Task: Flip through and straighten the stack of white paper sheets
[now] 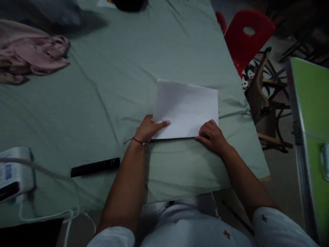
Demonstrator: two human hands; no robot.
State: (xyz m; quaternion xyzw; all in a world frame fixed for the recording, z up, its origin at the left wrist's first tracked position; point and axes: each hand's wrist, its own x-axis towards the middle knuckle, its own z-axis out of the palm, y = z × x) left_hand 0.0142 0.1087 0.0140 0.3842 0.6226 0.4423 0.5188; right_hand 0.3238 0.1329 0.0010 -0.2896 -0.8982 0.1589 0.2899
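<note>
A white sheet of paper (186, 106) lies on the pale green tablecloth (177, 164), its near edge towards me. My left hand (151, 128) grips its near left corner, the thumb on top and the other fingers hidden beneath. A thin red string bracelet circles that wrist. At the near right corner, my right hand (212, 135) has its fingers curled against the paper, with a fingertip at the near edge. Whether the sheet is folded or in several layers, I cannot tell.
A black stick-shaped object (95, 167) lies left of my left forearm. Further left is a white box-like device (19, 168) with cables. Crumpled pink cloth (38, 55) rests at the far left. Beyond the table's right edge stand a red chair (249, 41) and a green-topped table (311, 103).
</note>
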